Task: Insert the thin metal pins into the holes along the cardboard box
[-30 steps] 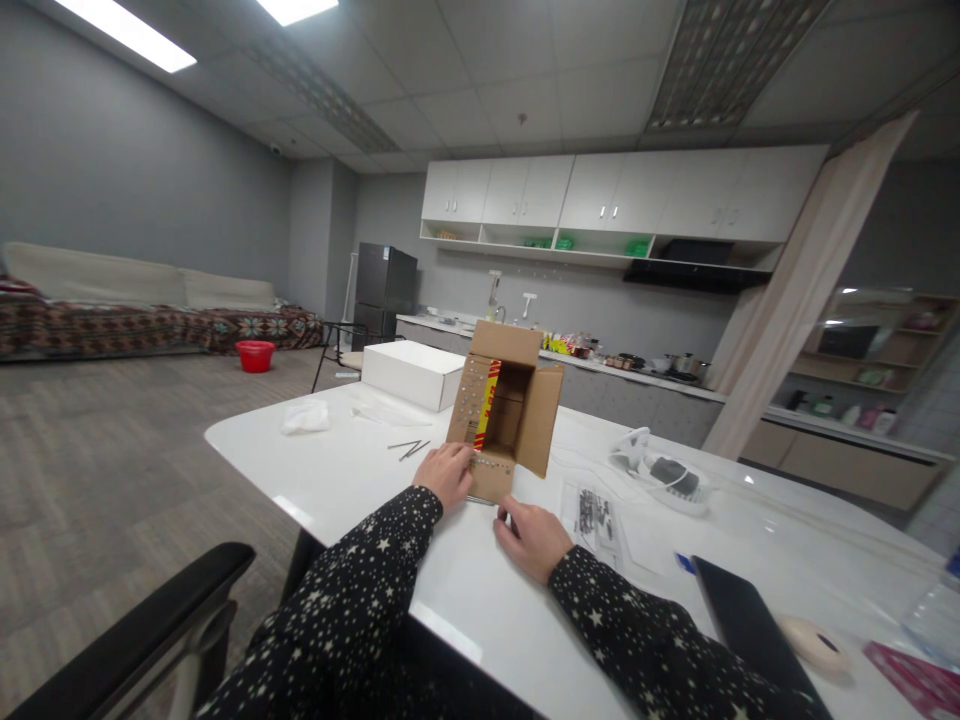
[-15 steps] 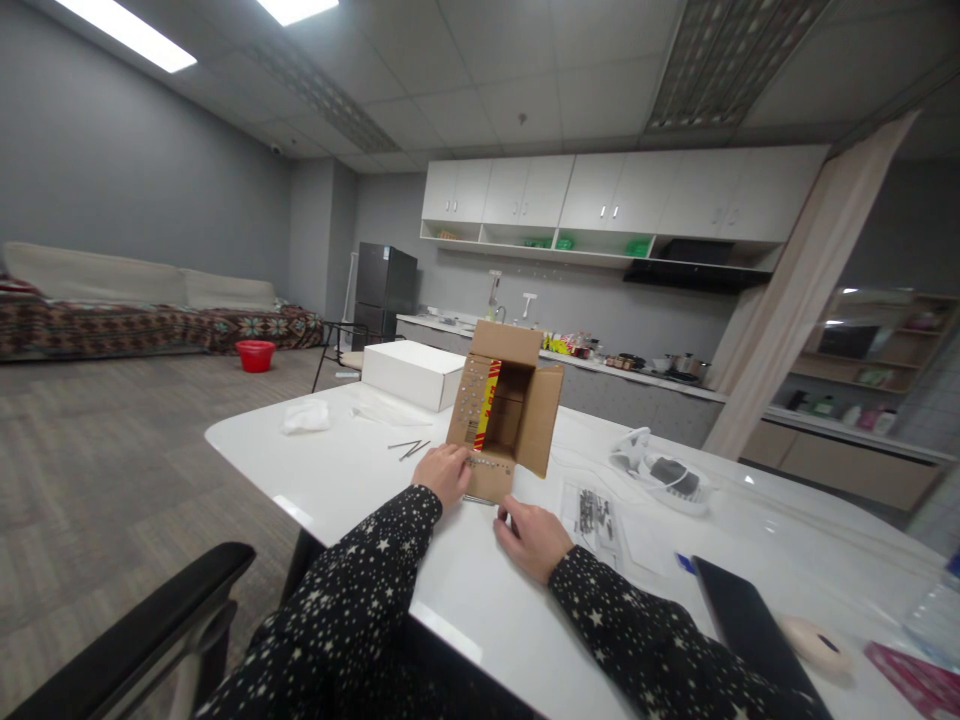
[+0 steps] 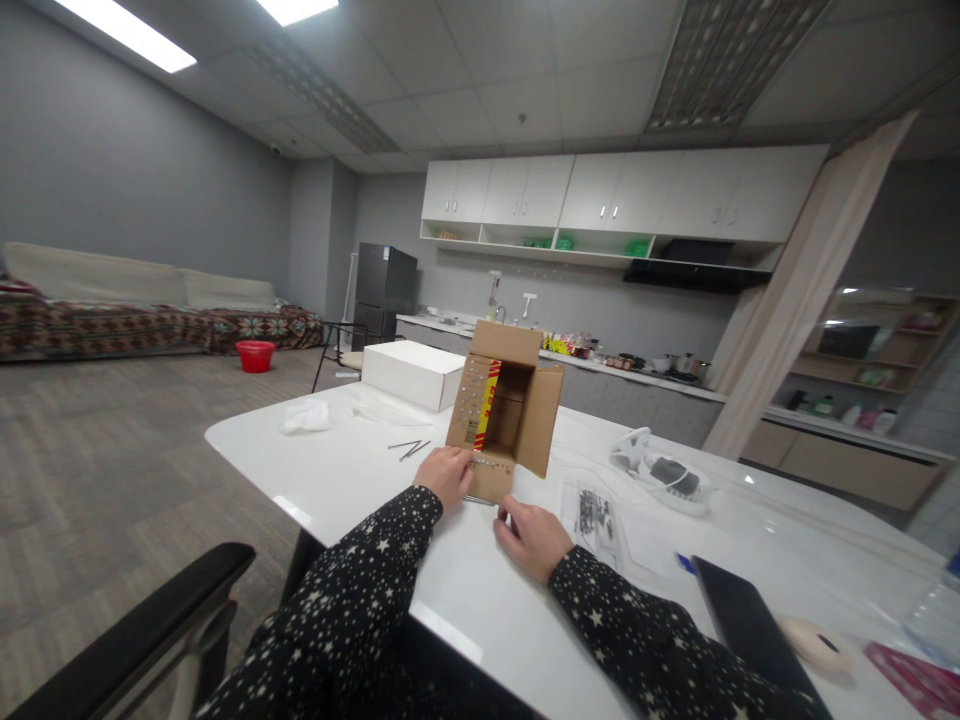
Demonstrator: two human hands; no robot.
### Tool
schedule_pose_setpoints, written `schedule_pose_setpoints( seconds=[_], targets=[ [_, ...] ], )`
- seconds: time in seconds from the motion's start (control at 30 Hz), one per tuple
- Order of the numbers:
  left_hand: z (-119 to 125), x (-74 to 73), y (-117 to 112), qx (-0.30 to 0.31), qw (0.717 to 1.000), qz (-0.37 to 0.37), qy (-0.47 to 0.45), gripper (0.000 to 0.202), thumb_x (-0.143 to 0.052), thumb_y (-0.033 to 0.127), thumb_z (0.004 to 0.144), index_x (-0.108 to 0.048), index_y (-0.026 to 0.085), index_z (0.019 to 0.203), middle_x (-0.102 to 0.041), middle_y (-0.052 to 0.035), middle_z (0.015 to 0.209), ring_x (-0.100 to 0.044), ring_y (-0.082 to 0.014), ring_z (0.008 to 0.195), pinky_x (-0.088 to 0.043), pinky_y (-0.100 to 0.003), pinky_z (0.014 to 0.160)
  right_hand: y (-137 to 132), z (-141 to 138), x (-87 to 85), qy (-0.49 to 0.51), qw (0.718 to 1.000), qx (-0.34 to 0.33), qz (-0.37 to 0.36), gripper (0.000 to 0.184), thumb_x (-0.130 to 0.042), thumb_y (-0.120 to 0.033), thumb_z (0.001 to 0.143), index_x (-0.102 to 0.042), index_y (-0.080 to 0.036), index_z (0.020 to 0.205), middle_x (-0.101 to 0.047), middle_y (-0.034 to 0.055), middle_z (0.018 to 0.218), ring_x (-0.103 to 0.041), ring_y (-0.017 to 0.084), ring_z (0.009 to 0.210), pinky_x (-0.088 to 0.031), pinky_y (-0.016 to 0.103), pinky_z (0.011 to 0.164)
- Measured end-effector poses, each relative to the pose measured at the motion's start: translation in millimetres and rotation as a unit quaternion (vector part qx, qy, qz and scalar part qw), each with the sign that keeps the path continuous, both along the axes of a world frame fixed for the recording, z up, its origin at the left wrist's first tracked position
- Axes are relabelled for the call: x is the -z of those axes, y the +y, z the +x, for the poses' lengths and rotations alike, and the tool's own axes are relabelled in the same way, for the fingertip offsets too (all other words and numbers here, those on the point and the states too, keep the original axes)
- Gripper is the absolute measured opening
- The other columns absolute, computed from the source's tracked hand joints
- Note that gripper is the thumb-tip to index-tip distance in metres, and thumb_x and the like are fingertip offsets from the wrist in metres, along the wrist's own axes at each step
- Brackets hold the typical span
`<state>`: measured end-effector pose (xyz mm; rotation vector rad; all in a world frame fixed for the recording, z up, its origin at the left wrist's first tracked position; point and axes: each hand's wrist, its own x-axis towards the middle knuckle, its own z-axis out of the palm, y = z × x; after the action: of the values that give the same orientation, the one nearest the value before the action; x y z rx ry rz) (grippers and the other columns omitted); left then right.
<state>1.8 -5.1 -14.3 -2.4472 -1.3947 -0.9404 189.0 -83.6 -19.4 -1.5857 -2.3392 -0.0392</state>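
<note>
A brown cardboard box (image 3: pixel 517 400) lies on its side on the white table (image 3: pixel 352 470), its flaps spread toward me and rows of small screws stuck in the left and bottom flaps. My left hand (image 3: pixel 447 474) rests with fingers curled on the bottom flap's left end. My right hand (image 3: pixel 531 536) sits on the table just right of that flap, thumb and forefinger pinched on something I cannot make out.
A clear bag of small parts (image 3: pixel 596 512) lies right of my right hand. Farther off are a white box (image 3: pixel 412 372), loose metal rods (image 3: pixel 409 448), a white cloth (image 3: pixel 306 416), a white tool (image 3: pixel 660 470), a dark tablet (image 3: pixel 750 630) and a tape roll (image 3: pixel 816 644). A chair armrest (image 3: pixel 127 640) is at lower left.
</note>
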Motion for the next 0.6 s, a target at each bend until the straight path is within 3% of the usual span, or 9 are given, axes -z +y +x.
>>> schedule_pose_setpoints(
  seconds=[0.6],
  targets=[
    [0.1, 0.3, 0.3, 0.017, 1.000, -0.004, 0.011, 0.020, -0.049, 0.016, 0.080, -0.064, 0.016, 0.092, -0.066, -0.0080, 0.093, -0.059, -0.0209, 0.090, -0.045, -0.034, 0.084, 0.5, 0.9, 1.5, -0.002, 1.000, 0.000, 0.000, 0.014, -0.043, -0.028, 0.090, -0.055, -0.021, 0.090, -0.063, -0.0007, 0.072, -0.053, 0.012, 0.064, -0.026, 0.023, 0.059]
  ],
)
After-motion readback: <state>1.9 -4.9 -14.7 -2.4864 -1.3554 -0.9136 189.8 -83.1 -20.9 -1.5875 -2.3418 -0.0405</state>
